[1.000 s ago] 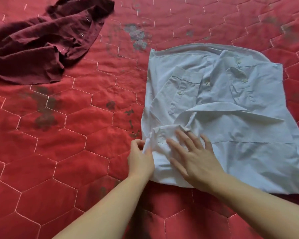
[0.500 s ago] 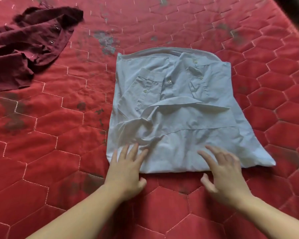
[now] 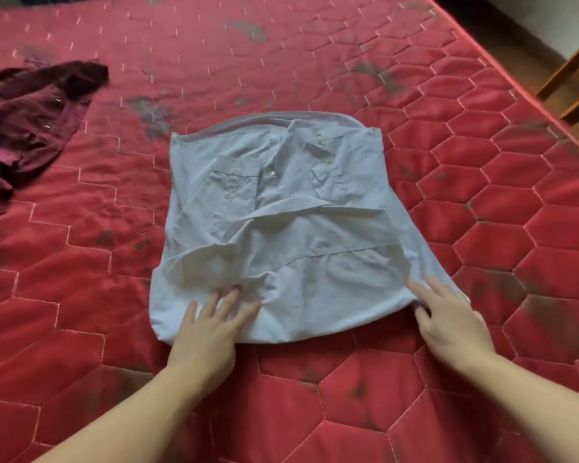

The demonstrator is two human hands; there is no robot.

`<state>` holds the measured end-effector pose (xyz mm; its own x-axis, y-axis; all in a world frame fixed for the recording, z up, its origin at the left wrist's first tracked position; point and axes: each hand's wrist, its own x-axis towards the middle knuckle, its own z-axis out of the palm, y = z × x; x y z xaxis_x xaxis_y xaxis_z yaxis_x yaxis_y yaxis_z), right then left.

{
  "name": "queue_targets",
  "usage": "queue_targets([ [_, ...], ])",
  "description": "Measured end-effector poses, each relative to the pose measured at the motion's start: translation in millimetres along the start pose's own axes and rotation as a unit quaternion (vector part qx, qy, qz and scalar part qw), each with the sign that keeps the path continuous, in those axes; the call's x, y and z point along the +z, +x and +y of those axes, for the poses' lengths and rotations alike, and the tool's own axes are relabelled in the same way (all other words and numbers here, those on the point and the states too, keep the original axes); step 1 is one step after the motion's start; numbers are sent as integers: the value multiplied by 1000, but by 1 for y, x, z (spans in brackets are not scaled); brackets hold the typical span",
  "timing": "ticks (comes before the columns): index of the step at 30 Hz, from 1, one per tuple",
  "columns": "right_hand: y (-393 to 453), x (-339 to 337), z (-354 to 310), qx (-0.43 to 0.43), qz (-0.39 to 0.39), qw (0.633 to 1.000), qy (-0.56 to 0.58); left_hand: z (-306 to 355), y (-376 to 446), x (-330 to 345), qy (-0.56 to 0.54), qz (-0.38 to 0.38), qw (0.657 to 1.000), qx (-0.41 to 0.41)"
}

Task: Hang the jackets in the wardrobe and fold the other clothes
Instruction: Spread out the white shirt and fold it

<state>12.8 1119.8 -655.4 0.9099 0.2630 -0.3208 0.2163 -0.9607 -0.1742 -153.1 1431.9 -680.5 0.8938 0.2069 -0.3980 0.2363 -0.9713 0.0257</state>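
Observation:
A pale blue button shirt lies partly folded on the red quilted mattress, sleeves tucked across its front. My left hand rests flat on the shirt's near left corner, fingers straight and spread. At the near right corner is my right hand, fingers extended on top of the cloth and thumb at the hem; whether the thumb is under the edge I cannot tell. A crumpled maroon shirt lies at the far left of the mattress.
The mattress's right edge runs diagonally at the upper right, with a wooden chair frame on the floor beyond it. Dark stains mark the quilted cover.
My right hand has slid from the middle of the shirt's near edge out to its right corner. My left hand let go of the cuff and now lies flat. The view has pulled back.

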Motion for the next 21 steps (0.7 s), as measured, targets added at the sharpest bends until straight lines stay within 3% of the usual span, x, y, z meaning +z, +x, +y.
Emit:
queue_targets([
  [3, -4, -1, 7, -27, 24, 996, 83, 15, -3, -14, -6, 11, 1000, -1],
  [5, -12, 3, 10, 54, 107, 983, 140, 34, -5, -26, -28, 63, 997, 42],
  [7, -13, 4, 13, 203, 162, 940, 223, 63, 1, -35, -53, 97, 990, 91],
  [10, 2, 6, 14, 360, 139, 841, 379, 120, 25, -50, -111, 75, 980, 146],
  [12, 11, 9, 15, 341, 155, 812, 448, 156, 47, -59, -179, 82, 964, 179],
  [14, 12, 13, 17, 290, 180, 822, 457, 187, 70, -68, -206, 70, 950, 222],
  [17, 7, 15, 27, 249, 207, 834, 446, 220, 100, -77, -100, 23, 951, 293],
  [21, 4, 11, 38, 216, 181, 829, 482, 228, 118, -92, 47, 6, 954, 295],
])
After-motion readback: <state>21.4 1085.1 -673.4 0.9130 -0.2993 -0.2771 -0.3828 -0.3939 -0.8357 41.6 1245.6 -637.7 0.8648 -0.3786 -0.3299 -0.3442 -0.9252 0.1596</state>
